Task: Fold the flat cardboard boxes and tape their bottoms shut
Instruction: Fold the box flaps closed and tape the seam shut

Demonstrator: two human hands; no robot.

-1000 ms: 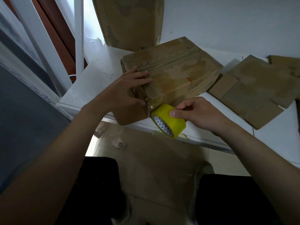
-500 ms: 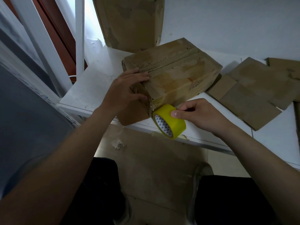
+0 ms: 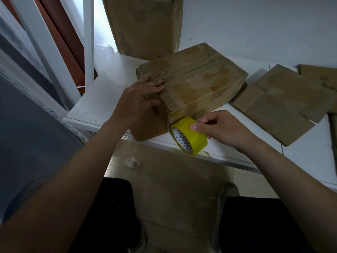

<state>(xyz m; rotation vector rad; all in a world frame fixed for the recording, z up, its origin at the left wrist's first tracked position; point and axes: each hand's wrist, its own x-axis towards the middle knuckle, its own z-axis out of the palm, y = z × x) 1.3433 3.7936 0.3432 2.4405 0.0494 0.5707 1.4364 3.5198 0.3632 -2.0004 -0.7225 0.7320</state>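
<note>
A folded brown cardboard box [image 3: 200,79] lies on the white table [image 3: 109,92], its near corner hanging over the table's front edge. My left hand [image 3: 140,99] lies on the box's near left corner, fingers straight along the top seam and thumb on the side. My right hand [image 3: 218,128] grips a yellow tape roll [image 3: 189,137] just below the box's near edge. A short strip of clear tape runs from the roll up onto the box side.
A taller cardboard box [image 3: 145,24] stands at the back against the wall. Flat unfolded cardboard boxes [image 3: 280,99] lie on the table to the right. White frame bars [image 3: 87,33] rise at the left. Cardboard [image 3: 164,189] covers the floor between my knees.
My left hand slid up from the box's side onto its top corner. The right hand with the tape roll has stayed just below the box's near edge.
</note>
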